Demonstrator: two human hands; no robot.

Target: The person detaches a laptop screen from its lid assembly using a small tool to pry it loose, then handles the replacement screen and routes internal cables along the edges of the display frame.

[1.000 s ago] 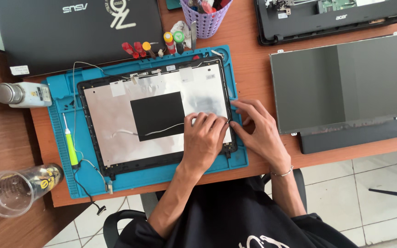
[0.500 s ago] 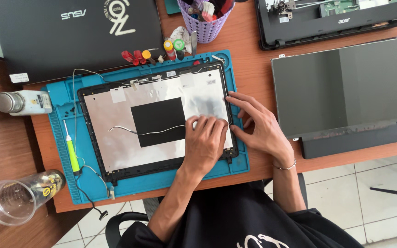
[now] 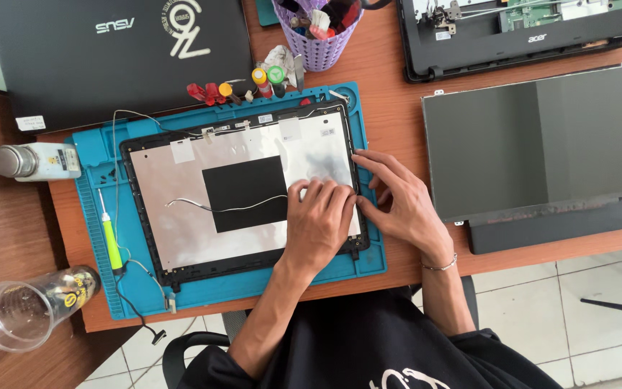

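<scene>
A black laptop lid shell [image 3: 145,209] with a silver foil lining and a black square patch lies open-side up on a blue work mat [image 3: 91,155]. A thin grey cable [image 3: 203,207] runs across the foil. My left hand [image 3: 318,223] rests flat on the foil at the shell's right side, fingers together. My right hand [image 3: 401,202] sits at the shell's right rim, fingers spread and touching the black frame edge. Neither hand holds a tool.
A bare LCD panel [image 3: 534,140] lies to the right. A closed black laptop [image 3: 109,50] and an opened laptop base [image 3: 527,32] sit at the back. Nearby: purple tool basket [image 3: 318,36], several screwdrivers [image 3: 239,90], green tool [image 3: 111,241], white bottle [image 3: 37,160], clear plastic cup [image 3: 26,306].
My two hands have slid a little up along the shell's right side. The camera view has shifted slightly; the shell and mat stay put.
</scene>
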